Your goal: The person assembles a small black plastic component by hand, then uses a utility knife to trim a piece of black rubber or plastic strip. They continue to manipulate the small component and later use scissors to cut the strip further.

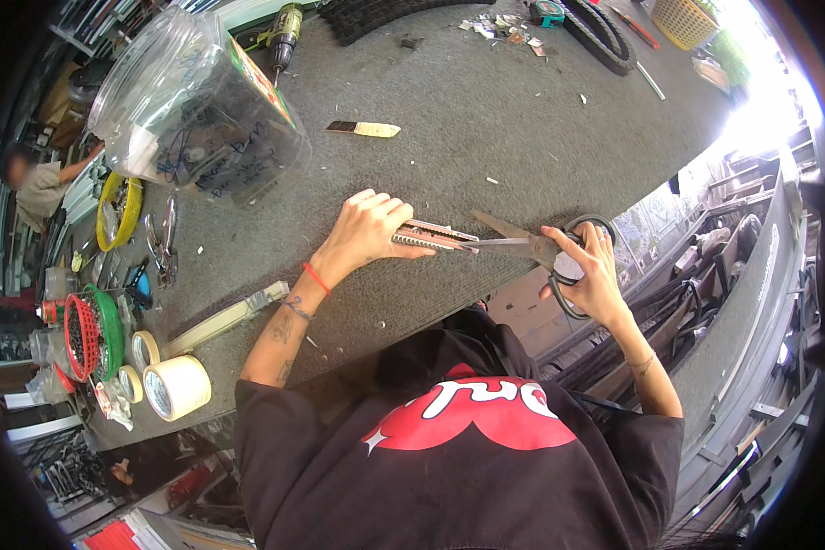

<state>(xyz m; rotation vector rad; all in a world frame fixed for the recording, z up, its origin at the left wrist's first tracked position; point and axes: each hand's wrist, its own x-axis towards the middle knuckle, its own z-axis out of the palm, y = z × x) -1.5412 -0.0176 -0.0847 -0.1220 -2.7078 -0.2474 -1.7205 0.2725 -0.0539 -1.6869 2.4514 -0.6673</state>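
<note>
My left hand (368, 229) is closed round a slim metal box cutter (438, 236) with a pinkish strip along its body, just above the table's near edge. Its end points right. My right hand (588, 278) holds large scissors (543, 248) by their black handles, with fingers in the loops. The scissor blades are spread apart and point left. One blade meets the end of the box cutter; whether it presses on it, I cannot tell. Beyond my hands, a short blade with a cream handle (376, 130) lies on the table.
On the grey table (486, 119), a big clear plastic jar (202, 115) stands at left, beside a green drill (285, 41). Tape rolls (179, 387) and red (81, 337) and green baskets sit near left. A tape measure (547, 13) and paper scraps lie far back. Another person (38, 188) is at far left.
</note>
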